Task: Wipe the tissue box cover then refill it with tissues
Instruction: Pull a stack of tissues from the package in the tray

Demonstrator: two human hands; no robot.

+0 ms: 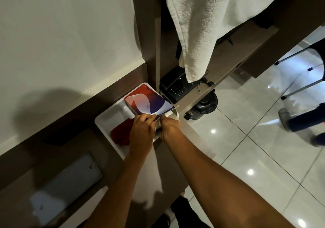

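A tissue pack (146, 103), printed red, purple and white, lies tilted over the far end of a white tray (105, 120) on the brown counter. My left hand (141, 132) pinches the pack's near edge. My right hand (169, 127) is closed beside it at that same edge, where a pale flap or sheet (174, 114) sticks out. A red cloth (123, 133) lies crumpled in the tray, left of my left hand. What lies under my hands is hidden.
A black desk phone (177, 87) sits just beyond the tray. A white towel (202, 25) hangs over it from above. A black round bin (204, 106) stands on the tiled floor beside the counter. Another person's legs (302, 120) are at the right.
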